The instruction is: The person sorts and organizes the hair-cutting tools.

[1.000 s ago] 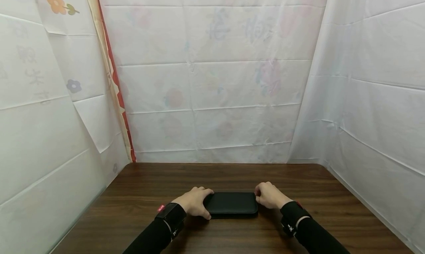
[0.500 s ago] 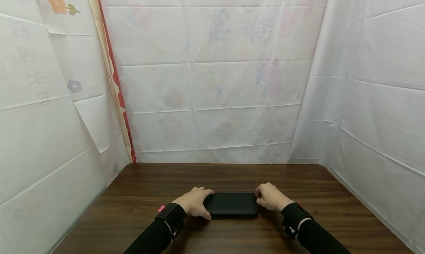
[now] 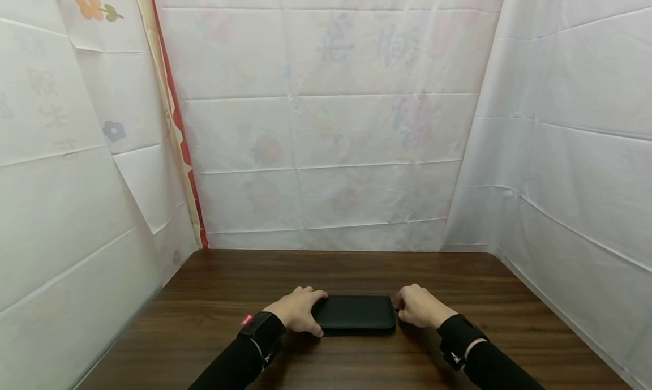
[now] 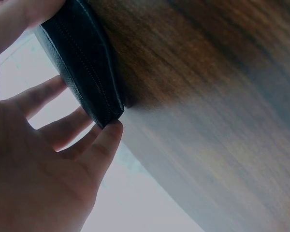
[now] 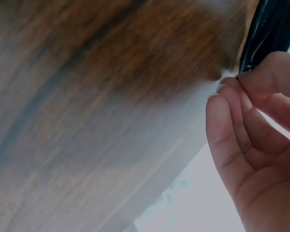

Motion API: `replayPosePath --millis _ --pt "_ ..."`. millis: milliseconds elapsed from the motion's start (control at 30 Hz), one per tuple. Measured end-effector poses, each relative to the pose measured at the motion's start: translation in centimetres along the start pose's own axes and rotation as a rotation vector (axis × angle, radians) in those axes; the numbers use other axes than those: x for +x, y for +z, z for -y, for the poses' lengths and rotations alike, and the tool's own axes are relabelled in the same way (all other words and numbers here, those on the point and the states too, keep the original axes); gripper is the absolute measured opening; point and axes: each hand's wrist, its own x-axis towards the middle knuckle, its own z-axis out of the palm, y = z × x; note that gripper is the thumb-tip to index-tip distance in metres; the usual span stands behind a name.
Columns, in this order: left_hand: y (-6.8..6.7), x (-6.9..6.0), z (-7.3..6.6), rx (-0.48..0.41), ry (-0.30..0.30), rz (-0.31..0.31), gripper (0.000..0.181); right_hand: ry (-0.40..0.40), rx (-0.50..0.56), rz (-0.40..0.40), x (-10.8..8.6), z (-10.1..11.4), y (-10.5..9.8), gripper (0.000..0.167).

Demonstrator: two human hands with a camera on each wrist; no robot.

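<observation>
A black zip-around wallet [image 3: 356, 312] lies flat on the brown wooden table [image 3: 244, 271] in the head view. My left hand [image 3: 296, 311] grips its left end, thumb on the near edge and fingers at the far edge. In the left wrist view, the zipper [image 4: 79, 50] runs along that end between thumb and fingers. My right hand [image 3: 420, 306] is at the right end, thumb and index finger pinching a small dark zipper pull [image 3: 397, 309]. The right wrist view shows the fingertips mostly covering the pull, with the wallet's zipped edge [image 5: 267, 36] just beyond.
White printed sheets hang behind the table [image 3: 326, 152] and along both sides. A cream and red strip [image 3: 178, 129] runs down the back left corner. Both wrists wear black straps. The table's wood surface extends around the wallet on all sides.
My right hand has shifted slightly right and toward me, so a small dark bit now shows between its fingertips and the wallet. The left hand and wallet stay in place.
</observation>
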Motion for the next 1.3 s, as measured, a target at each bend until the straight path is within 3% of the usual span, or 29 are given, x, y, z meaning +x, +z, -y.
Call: replayPosePath --millis 267,567,1000,1300 --pt "0.1 0.0 0.0 0.003 -0.025 0.016 0.08 0.047 0.029 0.02 0.2 0.4 0.5 0.025" --pt "-0.2 -0.1 -0.5 0.003 -0.025 0.005 0.081 0.091 0.07 0.023 0.8 0.8 0.7 0.018" --pt "-0.2 0.0 -0.4 0.0 -0.039 0.012 0.081 0.134 0.045 0.031 1.0 0.8 1.0 0.023" --pt "-0.1 0.0 -0.3 -0.007 -0.036 0.002 0.08 0.114 0.015 0.038 0.7 1.1 0.7 0.025"
